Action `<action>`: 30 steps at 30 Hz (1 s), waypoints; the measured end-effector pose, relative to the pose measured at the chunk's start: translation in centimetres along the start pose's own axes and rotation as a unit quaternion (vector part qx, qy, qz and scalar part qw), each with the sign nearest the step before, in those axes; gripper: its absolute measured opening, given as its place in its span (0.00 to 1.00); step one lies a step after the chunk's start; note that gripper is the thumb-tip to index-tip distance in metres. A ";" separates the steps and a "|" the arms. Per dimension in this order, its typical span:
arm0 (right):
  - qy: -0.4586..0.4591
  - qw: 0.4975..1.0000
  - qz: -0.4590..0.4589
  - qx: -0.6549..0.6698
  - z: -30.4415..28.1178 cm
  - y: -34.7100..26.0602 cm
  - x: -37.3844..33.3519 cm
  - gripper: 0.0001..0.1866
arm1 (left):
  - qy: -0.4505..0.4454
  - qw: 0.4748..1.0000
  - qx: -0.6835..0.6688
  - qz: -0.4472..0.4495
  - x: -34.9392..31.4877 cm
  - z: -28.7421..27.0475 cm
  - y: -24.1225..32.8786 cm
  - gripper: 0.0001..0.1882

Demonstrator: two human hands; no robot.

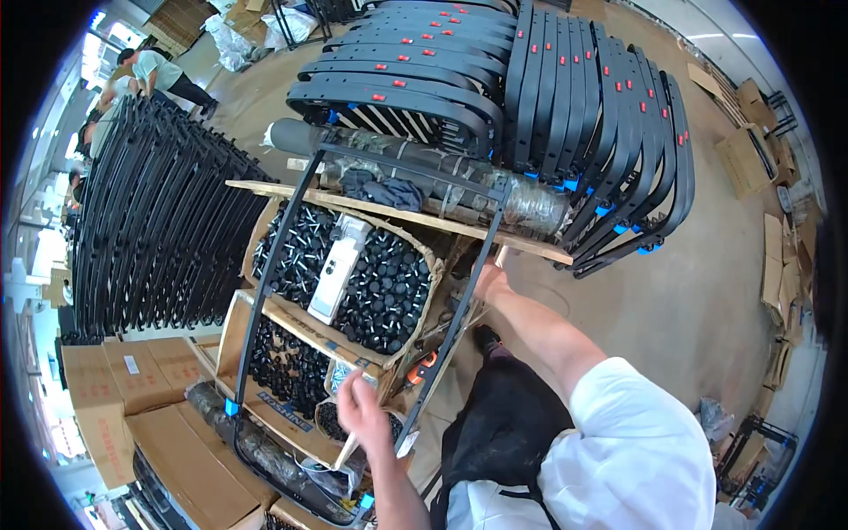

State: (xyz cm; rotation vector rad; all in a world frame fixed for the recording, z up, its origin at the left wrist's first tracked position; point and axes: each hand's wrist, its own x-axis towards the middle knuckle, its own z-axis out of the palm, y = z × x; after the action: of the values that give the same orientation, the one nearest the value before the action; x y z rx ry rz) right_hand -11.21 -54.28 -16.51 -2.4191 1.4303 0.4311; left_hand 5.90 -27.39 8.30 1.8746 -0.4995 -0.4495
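The black metal frame [282, 243] is over open boxes [302, 324] of black-capped bolts [386, 290], with the left hand [365, 412], fingers loosely apart, near its lower end and the right hand [488, 283] beside its right edge, though I cannot tell whether that hand grips it.

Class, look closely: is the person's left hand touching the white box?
Apart. The head view shows the left hand below the white box, with the carton's edge visible between them.
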 end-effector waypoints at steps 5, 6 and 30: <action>-0.044 0.972 0.052 0.226 -12.4 7.1 -15.1 0.26 | -0.223 0.972 -0.040 0.056 5.4 14.8 5.6 0.13; -0.024 0.976 0.037 0.211 -12.0 9.1 -16.8 0.25 | -0.265 0.960 -0.069 0.059 5.8 17.7 6.7 0.13; -0.076 0.970 0.033 0.228 -39.3 12.4 -10.5 0.24 | -0.537 0.799 -0.269 0.031 9.2 34.9 18.1 0.12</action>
State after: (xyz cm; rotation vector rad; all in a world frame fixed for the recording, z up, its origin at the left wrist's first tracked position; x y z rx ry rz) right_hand -22.91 -67.36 22.21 -1.9355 1.3689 0.2595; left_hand -7.13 -65.37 12.87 0.8956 -1.0322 -1.4631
